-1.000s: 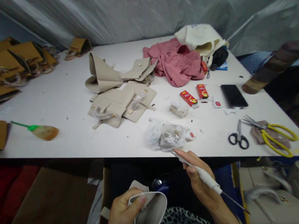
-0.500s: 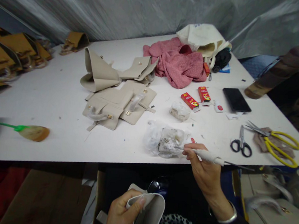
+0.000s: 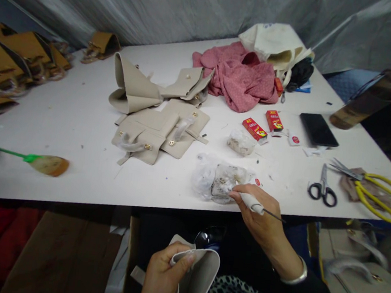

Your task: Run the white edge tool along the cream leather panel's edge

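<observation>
My left hand point(image 3: 163, 276) is closed on the edge of a beige leather piece point(image 3: 197, 277) held over my lap, thumb pressed on its rim. My right hand point(image 3: 260, 214) grips a white-handled tool point(image 3: 250, 202) with a thin metal rod sticking out to the right. The tool's front end touches a crumpled clear plastic bag point(image 3: 218, 179) that lies near the table's front edge.
Beige bag pieces point(image 3: 155, 130) lie mid-table, with a pink cloth point(image 3: 241, 76), red boxes point(image 3: 253, 128), a black phone point(image 3: 318, 129), black scissors point(image 3: 322, 190) and yellow-handled scissors point(image 3: 376, 189) to the right. A green-handled brush point(image 3: 36, 161) and tan leather pieces point(image 3: 12, 62) are at the left.
My right hand rose from below the table edge and moved left, bringing the tool's front end onto the plastic bag. My left hand has stayed put with the beige piece.
</observation>
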Demonstrator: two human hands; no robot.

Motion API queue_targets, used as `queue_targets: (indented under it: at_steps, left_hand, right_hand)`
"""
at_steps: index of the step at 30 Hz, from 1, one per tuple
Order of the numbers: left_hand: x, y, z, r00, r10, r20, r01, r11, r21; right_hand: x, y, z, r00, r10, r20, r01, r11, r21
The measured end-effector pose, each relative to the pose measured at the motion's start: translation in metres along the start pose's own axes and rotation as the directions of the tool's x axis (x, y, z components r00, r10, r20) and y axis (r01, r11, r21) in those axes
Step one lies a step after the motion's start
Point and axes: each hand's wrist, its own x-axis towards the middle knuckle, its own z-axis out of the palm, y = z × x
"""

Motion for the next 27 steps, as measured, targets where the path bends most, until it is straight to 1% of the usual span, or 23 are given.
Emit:
queue_targets:
  at_steps: [3, 6, 8, 10, 11, 12, 13, 14, 15, 16, 17, 18, 19, 21, 23, 27]
  left_hand:
    - [-0.001, 0.002, 0.000, 1.000, 0.001, 0.009, -0.001, 0.999, 0.038]
    - [-0.005, 0.005, 0.002, 1.000, 0.014, -0.005, -0.014, 0.999, 0.032]
    - [-0.007, 0.006, 0.004, 1.000, 0.025, -0.018, -0.025, 0.999, 0.035]
    - [-0.009, 0.004, 0.005, 0.999, 0.021, -0.033, -0.020, 0.999, 0.039]
    - [-0.010, 0.004, 0.006, 0.999, 0.018, -0.038, -0.016, 0.999, 0.043]
    - [-0.011, 0.003, 0.007, 0.999, 0.019, -0.044, -0.017, 0.999, 0.048]
    - [-0.012, 0.002, 0.008, 0.998, 0.029, -0.050, -0.027, 0.998, 0.055]
    - [-0.012, 0.001, 0.009, 0.998, 0.047, -0.053, -0.043, 0.997, 0.065]
    - [-0.013, 0.001, 0.010, 0.996, 0.067, -0.056, -0.063, 0.995, 0.076]
    - [-0.014, 0.000, 0.011, 0.995, 0.086, -0.055, -0.081, 0.993, 0.085]
    - [-0.015, 0.001, 0.012, 0.994, 0.101, -0.050, -0.096, 0.991, 0.093]
    - [-0.016, 0.001, 0.013, 0.993, 0.113, -0.043, -0.108, 0.989, 0.101]
    - [-0.017, 0.002, 0.014, 0.992, 0.120, -0.033, -0.116, 0.987, 0.108]
    - [-0.019, 0.003, 0.015, 0.991, 0.132, -0.018, -0.129, 0.985, 0.116]
    - [-0.021, 0.003, 0.016, 0.990, 0.142, -0.010, -0.140, 0.983, 0.115]
    - [-0.022, 0.004, 0.019, 0.988, 0.155, -0.002, -0.153, 0.981, 0.117]
  right_hand:
    - [0.009, -0.005, 0.000, 0.999, -0.030, 0.023, 0.034, 0.986, -0.161]
    - [0.013, -0.005, -0.002, 0.998, -0.057, 0.041, 0.065, 0.972, -0.226]
    - [0.010, -0.004, -0.005, 0.996, -0.070, 0.051, 0.078, 0.980, -0.182]
    - [0.003, -0.004, -0.009, 0.998, -0.057, -0.023, 0.054, 0.993, -0.104]
    - [-0.001, -0.007, -0.010, 0.996, -0.033, -0.080, 0.030, 0.999, -0.046]
    - [-0.007, -0.011, -0.012, 0.992, 0.016, -0.126, -0.012, 0.999, 0.039]
    - [-0.013, -0.017, -0.012, 0.987, 0.091, -0.134, -0.070, 0.986, 0.150]
    - [-0.019, -0.023, -0.011, 0.980, 0.176, -0.092, -0.144, 0.949, 0.281]
    - [-0.026, -0.031, -0.010, 0.968, 0.251, 0.000, -0.229, 0.882, 0.411]
    - [-0.033, -0.038, -0.007, 0.947, 0.299, 0.118, -0.316, 0.796, 0.517]
    - [-0.039, -0.044, -0.004, 0.919, 0.317, 0.234, -0.394, 0.709, 0.585]
    - [-0.045, -0.050, -0.001, 0.892, 0.316, 0.322, -0.451, 0.640, 0.622]
    - [-0.050, -0.054, 0.003, 0.873, 0.310, 0.376, -0.487, 0.596, 0.639]
    - [-0.059, -0.058, 0.009, 0.850, 0.308, 0.427, -0.525, 0.549, 0.650]
    - [-0.064, -0.057, 0.012, 0.836, 0.312, 0.452, -0.548, 0.527, 0.650]
    - [-0.069, -0.053, 0.013, 0.824, 0.287, 0.489, -0.562, 0.523, 0.641]
